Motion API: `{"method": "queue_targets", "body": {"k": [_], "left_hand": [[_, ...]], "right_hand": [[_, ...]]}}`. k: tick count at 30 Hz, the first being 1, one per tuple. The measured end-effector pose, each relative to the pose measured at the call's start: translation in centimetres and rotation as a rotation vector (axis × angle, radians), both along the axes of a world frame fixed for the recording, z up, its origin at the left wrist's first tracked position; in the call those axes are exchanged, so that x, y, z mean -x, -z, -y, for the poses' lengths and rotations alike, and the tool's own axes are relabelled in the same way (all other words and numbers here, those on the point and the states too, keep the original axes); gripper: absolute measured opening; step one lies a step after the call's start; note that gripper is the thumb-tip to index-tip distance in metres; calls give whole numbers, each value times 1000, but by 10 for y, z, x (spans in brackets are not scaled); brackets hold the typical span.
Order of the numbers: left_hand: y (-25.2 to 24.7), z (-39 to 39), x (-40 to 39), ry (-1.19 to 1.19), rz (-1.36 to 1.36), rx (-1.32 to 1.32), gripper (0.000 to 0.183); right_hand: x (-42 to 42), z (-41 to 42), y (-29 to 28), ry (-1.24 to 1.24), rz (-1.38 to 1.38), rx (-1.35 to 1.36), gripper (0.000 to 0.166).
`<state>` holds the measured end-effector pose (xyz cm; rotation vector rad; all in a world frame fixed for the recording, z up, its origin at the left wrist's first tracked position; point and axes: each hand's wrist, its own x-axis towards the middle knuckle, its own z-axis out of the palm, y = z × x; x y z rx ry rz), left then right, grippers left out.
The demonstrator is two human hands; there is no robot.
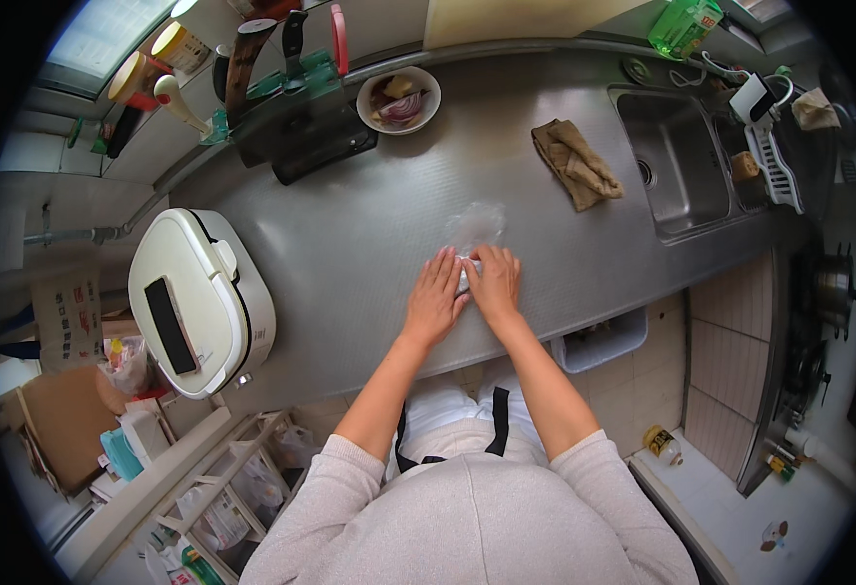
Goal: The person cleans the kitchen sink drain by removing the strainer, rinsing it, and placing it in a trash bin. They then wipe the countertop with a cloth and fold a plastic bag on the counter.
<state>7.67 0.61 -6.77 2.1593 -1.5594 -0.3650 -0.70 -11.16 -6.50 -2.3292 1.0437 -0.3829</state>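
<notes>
A sheet or bag of thin clear plastic lies on the stainless-steel counter, its far end spread flat and crinkled. Its near part is bunched into a whitish bundle between my hands. My left hand rests along the bundle's left side, fingers stretched forward and close together. On the right side, my right hand curls over it, thumb pointing in toward the left hand. Both hands hold the bundle against the counter, and the fingers cover most of it.
A rice cooker stands left. At the back are a knife block with knives and a bowl with cut onion. A folded brown cloth lies before the sink. A grey bin sits below the counter's front edge.
</notes>
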Motion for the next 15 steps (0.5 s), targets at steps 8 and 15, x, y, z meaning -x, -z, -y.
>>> {"method": "queue_targets", "body": {"k": [8, 15], "left_hand": [[6, -4, -3, 62, 34, -70, 65], [11, -3, -7, 102, 28, -75, 61]], "right_hand": [[46, -9, -1, -470, -29, 203, 52], [48, -8, 0, -477, -78, 150, 57]]}}
